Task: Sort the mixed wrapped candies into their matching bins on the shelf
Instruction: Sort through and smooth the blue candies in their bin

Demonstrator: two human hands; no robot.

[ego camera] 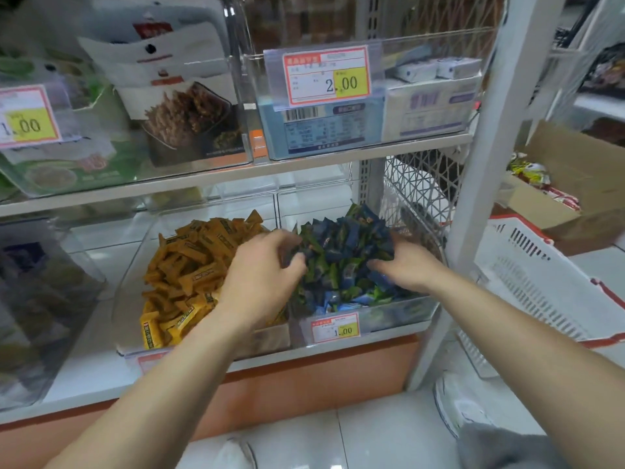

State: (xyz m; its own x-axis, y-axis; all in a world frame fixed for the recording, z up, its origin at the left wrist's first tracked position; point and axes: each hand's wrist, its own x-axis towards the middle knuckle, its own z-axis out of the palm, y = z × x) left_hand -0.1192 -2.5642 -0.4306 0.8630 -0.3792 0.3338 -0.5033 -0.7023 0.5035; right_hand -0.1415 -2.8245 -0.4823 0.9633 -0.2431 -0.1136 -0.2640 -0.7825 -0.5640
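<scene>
Both hands, left and right, fingers curled into blue-green candies, clear bin walls close around.

Small shop aisle, snack shelving seen up close.

White metal shelf unit lined with clear plastic bins, each fronted by a red-and-yellow price tag reading 2.00 or 1.00. Loose wrapped candies heaped in the lower bins: yellow-orange ones left, blue and green ones right. Packaged snack bags on the upper shelf. Beside the shelf's right edge, a white shopping basket and an open cardboard box of stock.
</scene>
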